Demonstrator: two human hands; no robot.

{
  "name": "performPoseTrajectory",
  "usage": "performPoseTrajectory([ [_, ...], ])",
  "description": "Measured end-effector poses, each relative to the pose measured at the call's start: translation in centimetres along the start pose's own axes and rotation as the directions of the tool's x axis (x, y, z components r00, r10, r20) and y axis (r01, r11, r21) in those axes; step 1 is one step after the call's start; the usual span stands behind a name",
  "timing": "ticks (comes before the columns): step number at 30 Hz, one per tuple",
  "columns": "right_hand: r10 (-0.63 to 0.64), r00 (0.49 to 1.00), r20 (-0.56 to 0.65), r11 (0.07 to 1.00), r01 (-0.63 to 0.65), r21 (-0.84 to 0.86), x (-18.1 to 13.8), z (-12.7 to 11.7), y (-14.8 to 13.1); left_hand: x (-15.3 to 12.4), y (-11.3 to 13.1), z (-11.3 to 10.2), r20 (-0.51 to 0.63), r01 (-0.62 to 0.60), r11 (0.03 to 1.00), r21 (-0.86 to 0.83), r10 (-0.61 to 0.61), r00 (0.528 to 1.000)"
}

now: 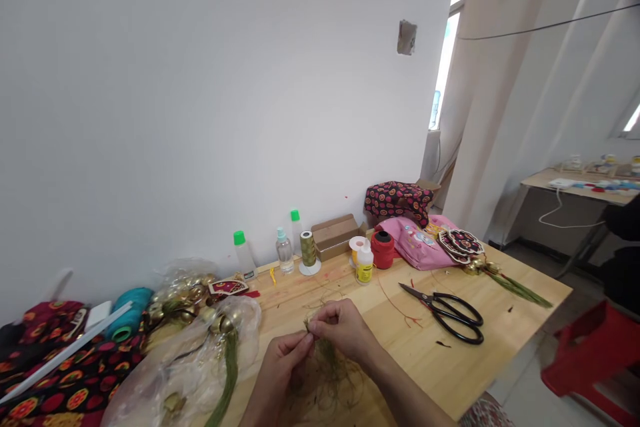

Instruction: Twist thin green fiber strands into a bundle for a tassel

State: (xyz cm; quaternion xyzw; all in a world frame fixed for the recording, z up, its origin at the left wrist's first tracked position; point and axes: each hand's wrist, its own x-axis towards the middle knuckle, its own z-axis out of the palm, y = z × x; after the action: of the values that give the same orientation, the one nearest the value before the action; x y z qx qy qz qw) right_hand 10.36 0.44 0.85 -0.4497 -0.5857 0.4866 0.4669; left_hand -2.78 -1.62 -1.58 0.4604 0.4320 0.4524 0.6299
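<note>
Both my hands meet over the near middle of the wooden table point(500, 340). My left hand point(280, 367) is closed in a pinch on a bunch of thin olive-green threads point(330, 373). My right hand point(343, 328) is also closed, its fingertips pinching the same threads at the top, right against the left fingertips. The loose tangle of threads hangs and spreads on the table below the hands.
Black scissors point(445, 312) lie to the right. A clear plastic bag with brass bells and green tassels point(200, 340) is on the left. Spools, a red thread cone point(383, 249), small bottles point(285, 250), a cardboard box point(336, 235) and patterned fabric point(60, 373) line the wall side. A red stool point(595, 353) stands right.
</note>
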Motion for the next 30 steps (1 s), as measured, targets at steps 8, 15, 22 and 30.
performPoseTrajectory([
  [8,-0.073,0.997,0.001,0.996,0.073,0.060,-0.3,-0.5,0.0,-0.3,0.9,0.1,-0.126,-0.052,0.998,-0.026,0.048,0.991],
  [15,-0.220,0.975,0.042,0.956,0.207,0.206,-1.9,2.5,-0.2,-0.1,1.8,0.8,-0.316,-0.272,0.957,-0.099,0.229,0.921],
  [22,-0.314,0.949,0.040,0.943,0.316,-0.100,-2.4,0.8,0.9,-0.2,6.3,0.8,-0.388,-0.250,0.733,-0.633,-0.021,0.922],
  [30,-0.334,0.847,0.413,0.674,0.521,-0.524,-3.8,-6.3,2.6,-1.5,7.8,-3.2,-0.494,-0.445,0.734,-0.513,0.171,0.853],
])
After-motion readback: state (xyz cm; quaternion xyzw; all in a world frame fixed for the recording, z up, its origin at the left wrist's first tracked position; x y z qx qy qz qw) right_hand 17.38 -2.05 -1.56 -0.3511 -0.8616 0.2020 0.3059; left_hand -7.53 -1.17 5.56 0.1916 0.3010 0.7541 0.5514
